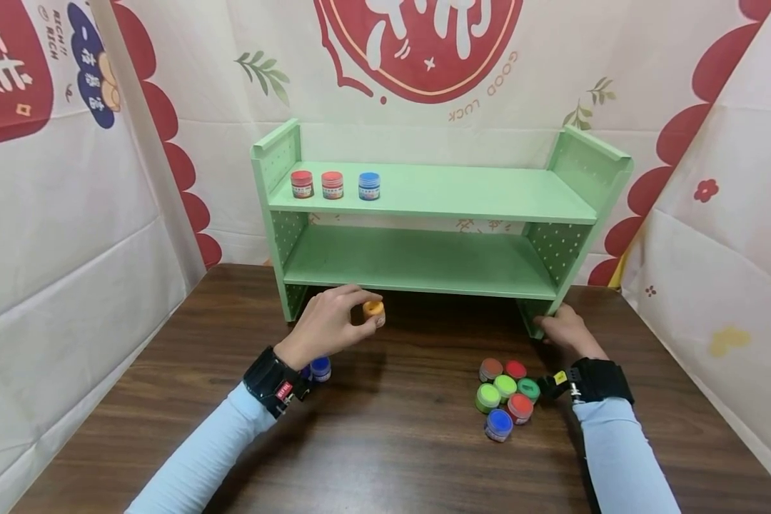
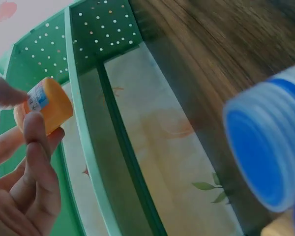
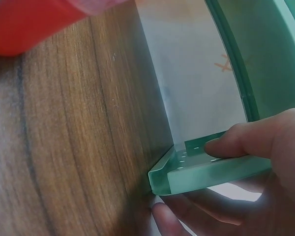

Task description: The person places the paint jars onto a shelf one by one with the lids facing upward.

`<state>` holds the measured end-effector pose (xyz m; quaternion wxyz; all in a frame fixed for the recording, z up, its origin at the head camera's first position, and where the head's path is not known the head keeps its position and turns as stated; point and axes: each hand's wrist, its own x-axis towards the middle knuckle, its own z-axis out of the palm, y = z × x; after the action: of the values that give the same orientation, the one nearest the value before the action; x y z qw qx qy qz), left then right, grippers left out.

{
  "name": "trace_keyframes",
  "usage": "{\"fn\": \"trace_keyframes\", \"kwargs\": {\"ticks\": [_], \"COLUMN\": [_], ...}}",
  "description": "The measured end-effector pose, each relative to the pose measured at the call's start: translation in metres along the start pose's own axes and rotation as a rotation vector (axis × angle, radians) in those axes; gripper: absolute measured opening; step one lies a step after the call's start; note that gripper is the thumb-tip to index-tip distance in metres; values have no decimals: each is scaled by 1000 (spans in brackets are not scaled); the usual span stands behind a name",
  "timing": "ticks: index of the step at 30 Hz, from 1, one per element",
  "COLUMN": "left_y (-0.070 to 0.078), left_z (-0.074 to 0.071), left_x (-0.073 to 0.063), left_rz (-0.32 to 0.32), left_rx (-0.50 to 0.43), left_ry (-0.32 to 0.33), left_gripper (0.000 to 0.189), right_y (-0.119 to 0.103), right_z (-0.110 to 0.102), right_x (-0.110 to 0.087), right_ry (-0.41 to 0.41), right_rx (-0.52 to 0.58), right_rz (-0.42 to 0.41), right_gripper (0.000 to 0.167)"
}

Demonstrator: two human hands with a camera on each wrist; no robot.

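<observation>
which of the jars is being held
The orange jar, pinched in the left hand; the others stand on the upper shelf or the table.

Orange jar (image 1: 374,311), prob. tilted, nr grn shelf (image 1: 417,255)

The head view is bright, while the dimmer wrist views blur the nearest jars (image 2: 265,145).

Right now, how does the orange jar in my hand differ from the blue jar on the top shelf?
The orange jar is pinched in your left hand; the blue jar stands unheld on the top shelf. The blue jar lines up with two red jars; the orange jar is held apart. Both are labelled jars.
</observation>
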<state>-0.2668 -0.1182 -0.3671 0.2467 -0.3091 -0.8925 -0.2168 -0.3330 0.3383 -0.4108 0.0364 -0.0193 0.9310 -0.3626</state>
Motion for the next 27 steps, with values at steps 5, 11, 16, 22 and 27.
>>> {"fn": "trace_keyframes", "kwargs": {"ticks": [5,11,16,22,27], "left_y": [4,8,16,27,31], "left_z": [-8,-27,-47,-72,-81], "left_x": [12,34,57,86,109], "left_rz": [57,141,212,232,228], "left_rx": [13,30,38,80,136], "left_ry": [24,51,113,157,184], "left_gripper": [32,33,35,38,37], "right_y": [-1,0,1,2,1], "right_z": [0,1,2,3,3], "right_x": [-2,0,1,0,1], "right_ry": [-4,-3,-1,7,9], "right_rx": [0,14,14,15,19], "right_rz": [16,11,3,-8,-5], "right_gripper": [43,44,46,46,46]}}
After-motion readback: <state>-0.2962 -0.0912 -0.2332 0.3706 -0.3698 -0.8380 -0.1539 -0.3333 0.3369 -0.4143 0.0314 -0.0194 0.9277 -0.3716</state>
